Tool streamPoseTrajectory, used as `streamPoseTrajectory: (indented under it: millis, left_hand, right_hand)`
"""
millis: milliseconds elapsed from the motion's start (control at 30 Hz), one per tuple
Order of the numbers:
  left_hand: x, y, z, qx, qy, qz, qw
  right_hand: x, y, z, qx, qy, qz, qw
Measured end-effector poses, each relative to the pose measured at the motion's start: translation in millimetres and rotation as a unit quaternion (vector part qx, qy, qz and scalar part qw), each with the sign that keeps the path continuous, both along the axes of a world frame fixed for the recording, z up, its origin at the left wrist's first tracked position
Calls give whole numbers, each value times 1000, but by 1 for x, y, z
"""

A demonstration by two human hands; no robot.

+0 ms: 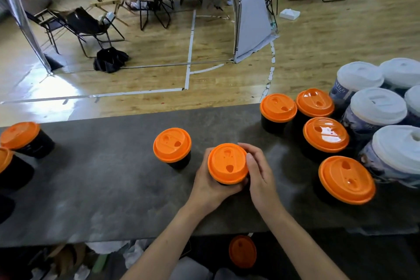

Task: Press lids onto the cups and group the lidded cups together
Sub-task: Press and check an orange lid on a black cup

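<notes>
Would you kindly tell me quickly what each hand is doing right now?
Left hand: grips the orange-lidded cup.
Right hand: grips the same cup.

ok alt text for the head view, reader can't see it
The left hand and right hand grip an orange-lidded black cup on a grey table. Another orange-lidded cup stands beside it; four more cluster at right beside white-lidded cups, two at far left.

Daylight came from the left, throwing hard white glare on the wooden floor [54, 91]. The counter [113, 177] was darker, matte, with soft shadows beside the cups [179, 162]. One orange lid [326, 134] carried bright sheen spots. Edges bowed from the wide lens; far chairs [91, 27] looked soft, corners smeared.
</notes>
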State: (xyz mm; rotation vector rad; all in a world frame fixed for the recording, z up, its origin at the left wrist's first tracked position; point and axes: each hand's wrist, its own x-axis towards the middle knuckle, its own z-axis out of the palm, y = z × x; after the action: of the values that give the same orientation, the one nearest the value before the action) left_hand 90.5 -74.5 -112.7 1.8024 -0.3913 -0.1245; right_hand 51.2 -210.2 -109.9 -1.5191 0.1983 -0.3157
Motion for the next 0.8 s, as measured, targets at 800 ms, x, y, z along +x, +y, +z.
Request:
streamPoseTrajectory:
  millis: [800]
  left_hand:
    - [1,3,-2,14,9,3,1000]
  right_hand:
    - [3,-1,16,-20,41,-71,996]
